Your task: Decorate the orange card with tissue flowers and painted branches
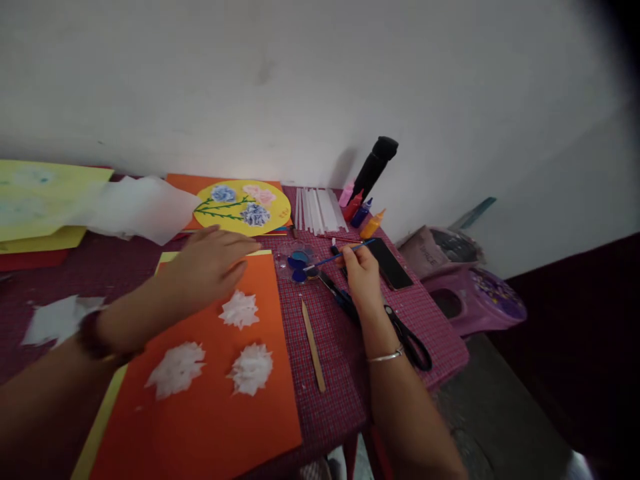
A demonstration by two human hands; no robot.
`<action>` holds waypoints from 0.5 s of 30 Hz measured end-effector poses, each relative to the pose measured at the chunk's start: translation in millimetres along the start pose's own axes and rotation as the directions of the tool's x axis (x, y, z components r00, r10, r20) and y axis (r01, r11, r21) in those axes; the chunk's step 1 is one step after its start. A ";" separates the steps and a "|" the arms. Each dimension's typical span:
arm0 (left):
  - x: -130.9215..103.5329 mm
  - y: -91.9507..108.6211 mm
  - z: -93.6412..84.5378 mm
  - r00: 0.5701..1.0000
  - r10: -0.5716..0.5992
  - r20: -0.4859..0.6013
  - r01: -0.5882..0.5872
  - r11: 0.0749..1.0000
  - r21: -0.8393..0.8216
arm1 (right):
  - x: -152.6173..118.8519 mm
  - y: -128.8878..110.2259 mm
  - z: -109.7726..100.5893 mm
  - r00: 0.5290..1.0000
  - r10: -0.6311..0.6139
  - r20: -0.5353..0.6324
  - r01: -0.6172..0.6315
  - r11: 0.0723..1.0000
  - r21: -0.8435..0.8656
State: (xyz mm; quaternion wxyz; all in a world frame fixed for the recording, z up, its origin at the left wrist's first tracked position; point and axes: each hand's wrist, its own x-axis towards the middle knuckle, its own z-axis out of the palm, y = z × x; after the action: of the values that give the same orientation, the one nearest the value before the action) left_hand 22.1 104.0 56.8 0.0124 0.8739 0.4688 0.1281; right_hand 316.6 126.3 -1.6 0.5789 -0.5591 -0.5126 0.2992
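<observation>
The left forearm [45, 393] lay nearest, stretching from the lower left corner of the frame, with a dark band [95, 333] around its wrist. The left hand [210, 260] was open and palm down over the top of an orange sheet [200, 437]; whether it touched the sheet I could not tell. Three white crumpled-paper flowers [251, 369] sat on that sheet, in the lower left and centre of the frame, and a yellow sheet [107, 407] showed along its left edge.

Right of centre, the right hand [363, 273] gripped a thin blue brush [333, 259] between thumb and fingers, its pale tip at the blue paint pots [299, 260]. Whether the tip was dipped was unclear.

Below the pots a wooden stick [313, 347] lay on the checked desk [340, 400]. Black-handled scissors [411, 341] lay beside the right wrist, and a dark phone [391, 264] just beyond the hand. Farther back, centre frame, were a yellow oval [233, 228] bearing three ruffled flowers, white strips [317, 210] and small bottles of colour [373, 224].
</observation>
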 end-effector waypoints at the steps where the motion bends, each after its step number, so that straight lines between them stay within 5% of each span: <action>1: -12.8 -3.9 -4.2 1.000 0.009 0.005 -0.010 0.999 0.033 | -1.4 1.1 2.2 1.000 -0.024 0.010 0.025 0.999 -0.028; 4: -55.1 -12.7 1.5 0.999 0.046 0.010 -0.047 0.991 0.122 | -4.2 6.1 7.4 0.997 -0.066 0.042 0.070 0.992 -0.109; 8: -101.5 -31.0 32.7 0.997 0.061 0.041 -0.066 0.988 0.138 | -3.8 14.6 8.1 0.996 -0.074 0.058 0.085 0.973 -0.216; 12: -126.4 -63.3 54.2 0.997 -0.028 -0.065 0.037 0.990 0.138 | -1.8 20.2 4.8 0.996 -0.083 0.036 0.090 0.950 -0.299; 15: -137.0 -83.8 52.4 0.983 -0.104 -0.151 0.121 0.986 0.111 | -1.0 20.1 3.5 0.999 -0.038 0.033 0.045 0.966 -0.256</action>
State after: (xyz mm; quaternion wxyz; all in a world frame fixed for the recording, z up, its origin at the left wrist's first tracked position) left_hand -106.3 43.4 -34.9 -0.0669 0.8335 0.5240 0.1619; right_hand 317.5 130.6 -21.6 0.5005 -0.6142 -0.5667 0.2260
